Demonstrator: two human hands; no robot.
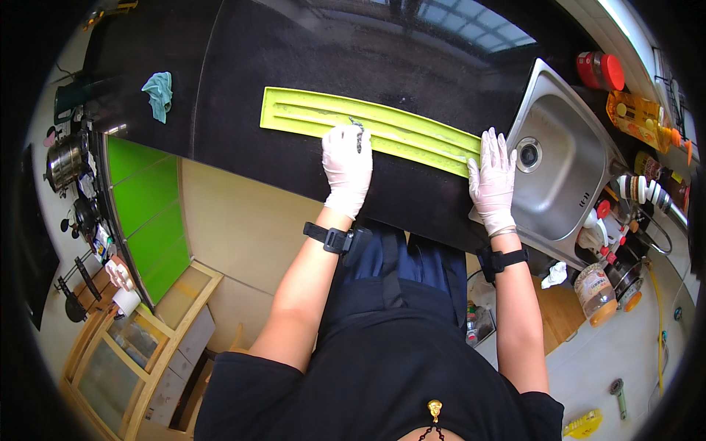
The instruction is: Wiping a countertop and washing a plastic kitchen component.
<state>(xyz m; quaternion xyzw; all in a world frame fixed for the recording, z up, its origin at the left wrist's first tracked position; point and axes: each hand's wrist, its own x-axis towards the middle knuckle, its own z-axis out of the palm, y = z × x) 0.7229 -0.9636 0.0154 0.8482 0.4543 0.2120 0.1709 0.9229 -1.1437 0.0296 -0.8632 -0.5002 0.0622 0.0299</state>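
A long lime-green plastic strip with a raised rim and lengthwise ridges (309, 113) lies on the black countertop (265, 160). My left hand (347, 165), in a white disposable glove, is closed around a dark, shiny, crumpled scrubber (359, 139), possibly steel wool, against the strip's middle. Most of the scrubber is hidden by the fingers. My right hand (493, 179), gloved too, rests flat at the strip's right end. Its fingers are extended, and the thumb touches the strip's corner.
A steel sink (573, 160) borders the counter on the right, with a faucet (640, 190), a red-lidded jar (601, 71) and a bottle of orange liquid (640, 121) beyond. A teal cloth (159, 96) lies far left. Pots (66, 162) line the left side.
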